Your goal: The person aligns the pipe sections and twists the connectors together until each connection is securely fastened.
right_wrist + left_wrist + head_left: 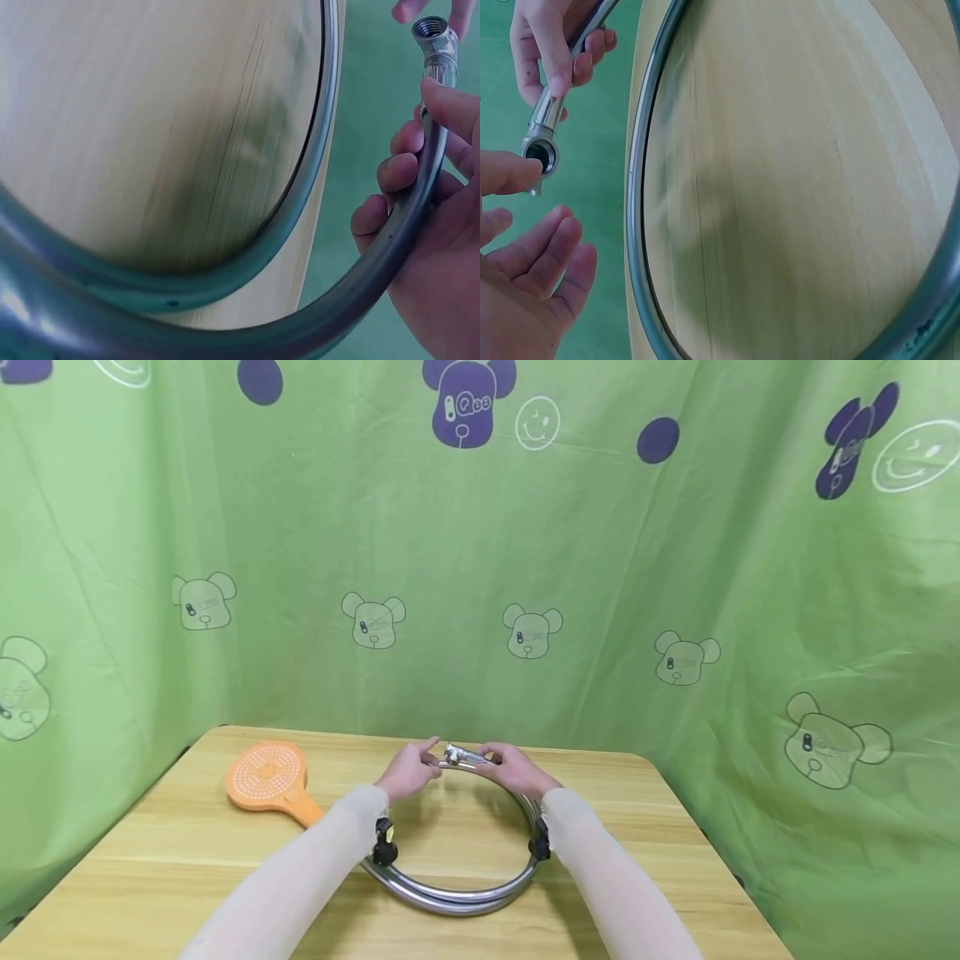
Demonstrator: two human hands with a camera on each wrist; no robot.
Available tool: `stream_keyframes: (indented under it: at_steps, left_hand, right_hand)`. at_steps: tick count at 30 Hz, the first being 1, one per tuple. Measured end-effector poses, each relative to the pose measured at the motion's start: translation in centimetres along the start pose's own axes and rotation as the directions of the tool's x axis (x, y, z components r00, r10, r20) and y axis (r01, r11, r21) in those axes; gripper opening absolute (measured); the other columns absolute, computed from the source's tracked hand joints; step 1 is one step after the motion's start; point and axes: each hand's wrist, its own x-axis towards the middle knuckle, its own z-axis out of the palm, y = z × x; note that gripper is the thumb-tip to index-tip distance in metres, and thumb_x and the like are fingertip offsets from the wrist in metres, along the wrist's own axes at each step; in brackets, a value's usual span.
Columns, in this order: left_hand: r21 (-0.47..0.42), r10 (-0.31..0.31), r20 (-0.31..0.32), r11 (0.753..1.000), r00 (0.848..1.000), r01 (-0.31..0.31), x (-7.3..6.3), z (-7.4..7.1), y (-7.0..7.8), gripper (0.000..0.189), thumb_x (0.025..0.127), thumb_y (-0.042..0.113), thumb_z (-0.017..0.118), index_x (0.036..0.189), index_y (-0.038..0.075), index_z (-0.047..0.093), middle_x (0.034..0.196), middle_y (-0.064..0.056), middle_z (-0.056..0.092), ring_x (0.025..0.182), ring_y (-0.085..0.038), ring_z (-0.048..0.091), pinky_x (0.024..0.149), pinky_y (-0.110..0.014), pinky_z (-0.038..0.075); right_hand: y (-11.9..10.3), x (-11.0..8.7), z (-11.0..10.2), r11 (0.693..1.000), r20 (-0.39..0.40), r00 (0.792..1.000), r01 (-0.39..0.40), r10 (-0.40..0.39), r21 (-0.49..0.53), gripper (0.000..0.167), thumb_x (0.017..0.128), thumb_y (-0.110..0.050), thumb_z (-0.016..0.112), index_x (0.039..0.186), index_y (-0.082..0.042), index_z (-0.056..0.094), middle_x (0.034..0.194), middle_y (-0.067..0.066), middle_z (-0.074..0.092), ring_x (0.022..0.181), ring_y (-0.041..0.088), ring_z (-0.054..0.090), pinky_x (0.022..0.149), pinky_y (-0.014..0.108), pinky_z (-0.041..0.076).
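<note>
A coiled metal shower hose [450, 906] lies on the table in front of me, looped below both forearms. My right hand [517, 770] grips the hose's end just behind its shiny elbow fitting [454, 754]. In the right wrist view, the fingers and thumb wrap this hose end, and the threaded mouth of the fitting [432, 28] faces up. My left hand [408, 770] is beside the fitting with its fingers spread and loose. One left fingertip [526, 171] overlaps the fitting's round opening in the left wrist view, while the other fingers hold nothing.
An orange shower head [267, 775] lies face up on the table's left side, its handle partly hidden by my left forearm. The wooden table [645, 860] ends at a far edge just beyond my hands. Green patterned curtains [450, 543] hang behind and on both sides.
</note>
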Motion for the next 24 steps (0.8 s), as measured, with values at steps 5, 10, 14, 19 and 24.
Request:
stream_keyframes:
  at_steps: [5, 10, 14, 19, 24]
  left_hand:
    - [0.029, 0.007, -0.009, 1.000, 1.000, -0.007, -0.2, -0.1, -0.4, 0.067, 0.090, 0.004, 0.068, 0.151, 0.001, 0.041, 0.105, -0.012, 0.072, 0.095, -0.022, 0.068, 0.083, -0.035, 0.058]
    - [0.048, 0.004, 0.005, 0.999, 1.000, -0.004, -0.5, -0.3, -0.2, 0.061, 0.091, 0.006, 0.068, 0.148, 0.000, 0.046, 0.107, -0.014, 0.073, 0.098, -0.024, 0.069, 0.090, -0.040, 0.058]
    - [0.068, -0.003, 0.016, 0.998, 1.000, 0.002, -0.7, -0.4, -0.3, 0.057, 0.091, 0.009, 0.068, 0.144, 0.000, 0.051, 0.111, -0.015, 0.073, 0.100, -0.025, 0.069, 0.092, -0.042, 0.057]
    - [0.100, -0.015, 0.023, 0.995, 1.000, 0.013, -0.9, -0.7, -0.2, 0.055, 0.091, 0.010, 0.068, 0.143, 0.002, 0.053, 0.112, -0.015, 0.073, 0.101, -0.026, 0.069, 0.092, -0.043, 0.057]
    - [0.132, -0.030, 0.015, 0.991, 0.999, 0.027, -1.1, -1.1, 0.0, 0.051, 0.091, 0.010, 0.068, 0.139, -0.003, 0.056, 0.113, -0.017, 0.073, 0.102, -0.028, 0.070, 0.093, -0.045, 0.057]
  right_hand:
    - [0.0, -0.6, -0.5, 1.000, -0.022, 0.999, -0.023, 0.023, -0.004, 0.024, 0.098, -0.020, 0.064, 0.120, -0.010, 0.065, 0.096, 0.023, 0.064, 0.078, 0.027, 0.057, 0.063, 0.028, 0.044]
    - [0.4, -0.9, -1.0, 0.999, -0.024, 0.999, -0.037, 0.038, 0.011, 0.025, 0.100, -0.017, 0.061, 0.121, -0.005, 0.062, 0.093, 0.023, 0.065, 0.077, 0.035, 0.060, 0.059, 0.025, 0.044]
    - [1.1, -0.9, -1.5, 0.999, -0.035, 0.999, -0.035, 0.036, 0.027, 0.024, 0.100, -0.012, 0.060, 0.120, -0.001, 0.062, 0.097, 0.027, 0.066, 0.086, 0.043, 0.063, 0.062, 0.026, 0.047]
    - [2.0, -1.2, -2.0, 0.999, -0.093, 0.995, -0.042, 0.040, -0.030, 0.018, 0.097, -0.012, 0.063, 0.111, -0.001, 0.066, 0.099, 0.017, 0.066, 0.084, 0.027, 0.060, 0.068, 0.027, 0.048]
    - [3.0, -1.7, -2.7, 0.996, -0.140, 0.989, -0.056, 0.047, -0.065, 0.013, 0.095, -0.013, 0.066, 0.101, -0.002, 0.067, 0.093, 0.009, 0.064, 0.079, 0.018, 0.052, 0.067, 0.029, 0.045]
